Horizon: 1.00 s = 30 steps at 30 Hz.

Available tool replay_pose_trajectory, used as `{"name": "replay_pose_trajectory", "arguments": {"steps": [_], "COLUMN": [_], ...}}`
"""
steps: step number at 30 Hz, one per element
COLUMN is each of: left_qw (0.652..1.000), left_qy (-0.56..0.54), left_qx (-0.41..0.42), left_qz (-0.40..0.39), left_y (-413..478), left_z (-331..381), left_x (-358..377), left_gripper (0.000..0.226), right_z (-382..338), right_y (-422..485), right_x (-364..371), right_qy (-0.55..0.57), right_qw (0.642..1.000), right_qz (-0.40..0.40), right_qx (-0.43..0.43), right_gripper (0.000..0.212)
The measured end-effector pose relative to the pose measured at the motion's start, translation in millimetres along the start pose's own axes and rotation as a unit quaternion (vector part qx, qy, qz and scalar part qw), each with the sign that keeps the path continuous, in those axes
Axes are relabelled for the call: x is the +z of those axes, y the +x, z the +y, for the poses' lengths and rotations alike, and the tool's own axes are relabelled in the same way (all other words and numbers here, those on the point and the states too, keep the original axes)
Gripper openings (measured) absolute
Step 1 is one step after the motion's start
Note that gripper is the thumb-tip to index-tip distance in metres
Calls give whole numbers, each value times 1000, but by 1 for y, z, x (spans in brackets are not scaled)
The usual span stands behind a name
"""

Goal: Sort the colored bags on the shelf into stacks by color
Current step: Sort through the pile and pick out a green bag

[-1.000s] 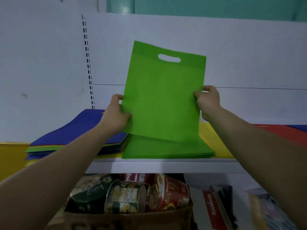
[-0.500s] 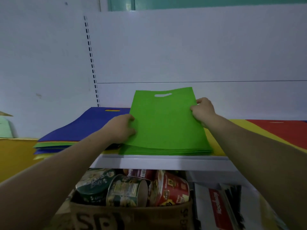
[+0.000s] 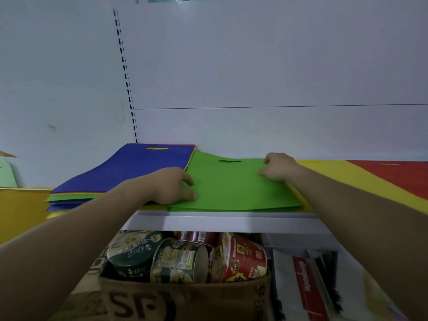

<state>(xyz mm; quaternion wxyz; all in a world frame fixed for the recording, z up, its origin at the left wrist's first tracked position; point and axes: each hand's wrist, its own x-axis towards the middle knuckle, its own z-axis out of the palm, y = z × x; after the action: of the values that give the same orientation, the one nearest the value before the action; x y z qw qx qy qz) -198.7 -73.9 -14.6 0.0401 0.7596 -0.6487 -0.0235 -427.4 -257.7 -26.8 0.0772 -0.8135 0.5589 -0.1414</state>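
Note:
A green bag [image 3: 231,186] with a cut-out handle lies flat on top of a green stack at the front of the white shelf [image 3: 231,221]. My left hand [image 3: 172,185] holds its left edge, fingers over the top. My right hand [image 3: 279,167] grips the right edge with curled fingers. To the left sits a mixed stack topped by a blue bag [image 3: 139,167], with green, yellow and red layers showing beneath. On the right lie a yellow bag [image 3: 328,174] and a red bag [image 3: 393,173].
The white back panel of the shelf rises right behind the bags. Below the shelf stands a cardboard box [image 3: 185,297] full of instant noodle cups [image 3: 180,260], with printed packets [image 3: 305,288] beside it. A yellow surface [image 3: 20,205] lies at the far left.
The green bag was held upright in both hands a second ago. It has come down and now lies flat on the green stack, with both hands still at its edges.

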Motion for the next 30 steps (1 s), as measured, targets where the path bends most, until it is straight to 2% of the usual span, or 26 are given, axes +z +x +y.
{"name": "replay_pose_trajectory", "arguments": {"steps": [4, 7, 13, 21, 25, 30], "left_qw": [998, 996, 997, 997, 998, 999], "left_qy": [-13, -11, -15, 8, -12, -42], "left_qx": [37, 50, 59, 53, 45, 8], "left_qz": [-39, -74, -55, -48, -48, -2], "left_y": [-8, -12, -12, -10, -10, -14], "left_z": [9, 16, 16, 16, 17, 10], "left_x": [1, 0, 2, 2, -4, -16], "left_gripper": [71, 77, 71, 75, 73, 66], "right_z": [-5, -5, 1, -3, -8, -29], "right_y": [-8, -10, -7, -2, 2, 3], "right_x": [4, 4, 0, 4, -4, -16], "right_qy": [-43, -70, -76, -73, -75, -60], "right_qw": [993, 988, 988, 988, 987, 987], "right_qz": [-76, -110, -111, -106, -102, -75], "right_qx": [-78, -83, -75, -85, -95, -131], "right_gripper": [64, 64, 60, 57, 60, 66]}}
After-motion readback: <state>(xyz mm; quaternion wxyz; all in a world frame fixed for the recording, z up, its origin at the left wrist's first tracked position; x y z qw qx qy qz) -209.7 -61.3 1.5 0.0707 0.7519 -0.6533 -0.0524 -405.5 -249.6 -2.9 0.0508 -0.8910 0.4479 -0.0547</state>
